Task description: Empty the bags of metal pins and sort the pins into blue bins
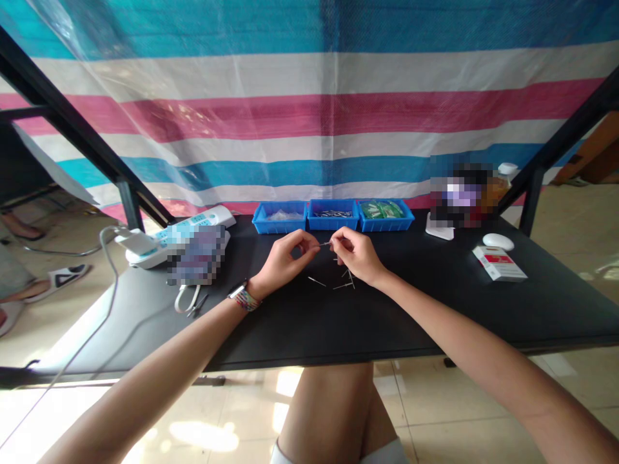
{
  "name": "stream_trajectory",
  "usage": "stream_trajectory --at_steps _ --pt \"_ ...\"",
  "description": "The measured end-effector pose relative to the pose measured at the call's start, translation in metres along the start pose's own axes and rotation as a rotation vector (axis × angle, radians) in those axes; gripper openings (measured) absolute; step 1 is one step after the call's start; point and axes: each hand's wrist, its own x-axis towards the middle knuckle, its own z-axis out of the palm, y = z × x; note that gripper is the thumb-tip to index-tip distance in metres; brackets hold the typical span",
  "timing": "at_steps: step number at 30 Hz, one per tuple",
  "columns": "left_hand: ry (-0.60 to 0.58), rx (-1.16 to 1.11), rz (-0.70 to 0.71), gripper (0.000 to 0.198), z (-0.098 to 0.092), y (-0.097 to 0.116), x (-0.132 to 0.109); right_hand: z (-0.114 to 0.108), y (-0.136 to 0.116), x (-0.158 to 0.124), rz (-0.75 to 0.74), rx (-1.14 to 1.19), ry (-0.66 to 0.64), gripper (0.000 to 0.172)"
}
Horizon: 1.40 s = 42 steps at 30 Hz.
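Observation:
My left hand (286, 258) and my right hand (356, 254) meet above the middle of the black table. Thumb and fingertips of each are pinched together around a thin metal pin (325, 244), which spans the small gap between them. Whether it is one piece or two joined pieces is too small to tell. Below my right hand lie several similar thin pins (344, 285) in a loose cluster. A single pin (316, 281) rests apart from them, below my left hand. A band and a woven bracelet (245, 296) circle my left wrist.
Behind my hands stand three blue bins: clear pieces in the left bin (280, 227), metal pins in the middle bin (333, 224), green packets in the right bin (387, 224). A power strip (217, 218) lies left; a small box (500, 263) and white mouse (498, 241) lie right.

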Motion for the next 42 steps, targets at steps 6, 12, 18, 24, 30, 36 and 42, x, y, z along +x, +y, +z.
stream_trajectory --at_steps 6,12,18,24,30,36,42 --pt "0.009 0.045 0.018 0.031 -0.002 0.000 0.001 0.002 -0.008 -0.002 0.016 0.083 -0.003 0.028" --pt "-0.027 0.035 -0.029 0.041 -0.002 -0.003 0.002 0.001 -0.011 -0.003 -0.054 0.031 0.044 0.014" --pt "0.033 0.013 -0.043 0.029 0.000 -0.003 -0.001 0.001 -0.006 -0.001 0.025 0.077 0.022 0.024" --pt "0.055 0.045 0.045 0.015 0.000 -0.003 -0.001 0.002 -0.003 0.000 0.056 0.100 0.030 0.039" --pt "0.062 0.049 0.039 0.013 0.000 -0.005 0.000 0.001 -0.007 -0.001 0.072 0.118 0.026 0.034" --pt "0.073 0.052 -0.033 0.023 0.000 -0.007 0.001 0.003 -0.007 -0.002 0.079 0.142 0.028 0.020" --pt "0.048 0.058 -0.029 0.026 0.000 -0.004 0.001 0.001 -0.008 -0.002 -0.016 0.066 0.057 0.009"
